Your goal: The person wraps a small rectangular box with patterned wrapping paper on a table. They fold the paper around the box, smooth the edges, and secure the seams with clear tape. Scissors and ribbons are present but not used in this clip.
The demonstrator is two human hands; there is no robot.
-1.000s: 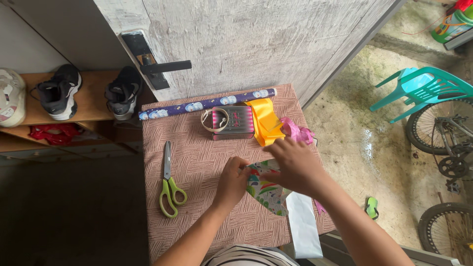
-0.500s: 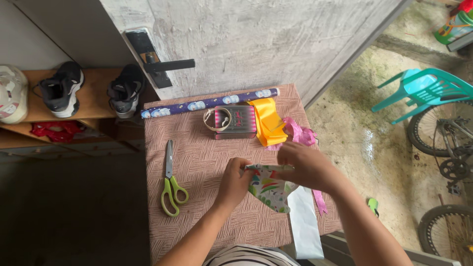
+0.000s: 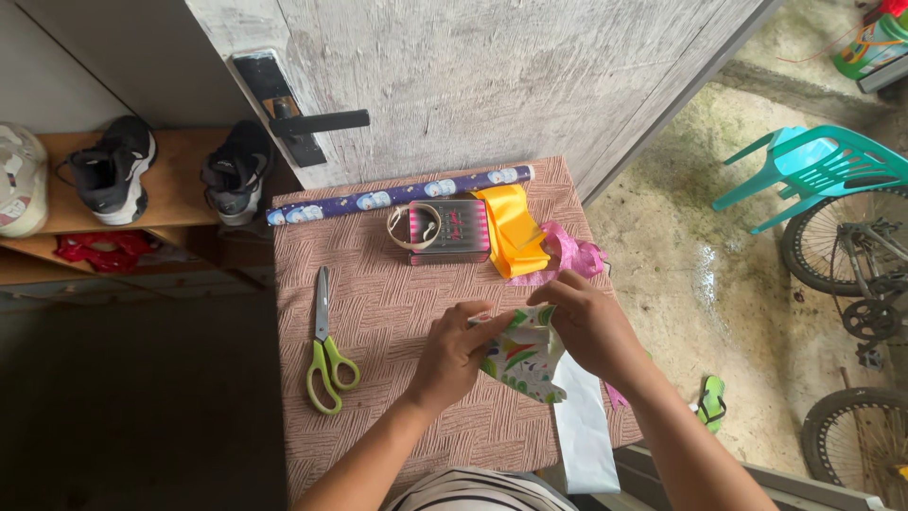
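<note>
A small object wrapped in colourful patterned paper point(image 3: 520, 360) lies on the brown woven table point(image 3: 378, 312). My left hand point(image 3: 454, 355) presses on its left side, fingers pinching the paper's top edge. My right hand point(image 3: 591, 326) grips the paper's right top corner, folding it over. A white strip of paper point(image 3: 582, 431) hangs off the table's near edge under the package.
Green-handled scissors point(image 3: 324, 350) lie to the left. At the back sit a dark wrapping-paper roll point(image 3: 397, 195), a tape ring point(image 3: 414, 227), a small striped box point(image 3: 449, 232), yellow ribbon point(image 3: 514, 232) and pink ribbon point(image 3: 572, 254). A door, shoe shelf, teal chair point(image 3: 813, 170) and bicycle surround the table.
My right hand has slid from over the package's top to its right corner, pulling the paper's edge. My left hand's fingers have moved up onto the top fold.
</note>
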